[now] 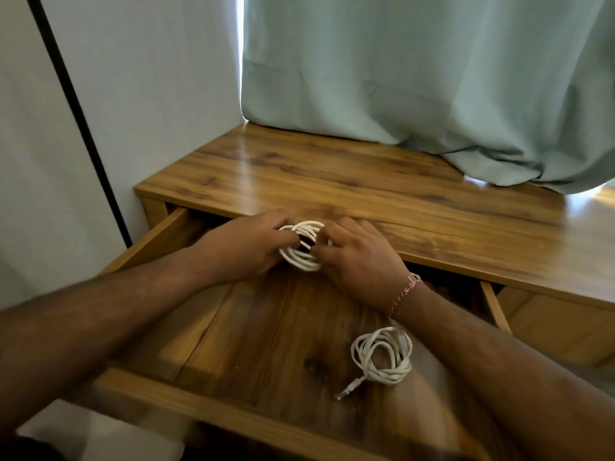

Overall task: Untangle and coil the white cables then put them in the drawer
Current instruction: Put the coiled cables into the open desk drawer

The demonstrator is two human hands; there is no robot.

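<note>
A coiled white cable (pixel 301 257) is held between both hands, just over the back of the open wooden drawer (pixel 206 407). My left hand (pixel 246 244) grips its left side with fingers curled through the loops. My right hand (pixel 359 257) pinches its right side. A second coiled white cable (pixel 382 357) lies flat on the drawer's floor at the front right, its plug end pointing toward the front wall.
The wooden desk top (pixel 366 188) stretches behind the drawer. A pale green curtain (pixel 432 78) hangs onto its back right part. A white wall with a black strip (pixel 76 104) stands to the left. A closed drawer front (pixel 559 327) is at the right.
</note>
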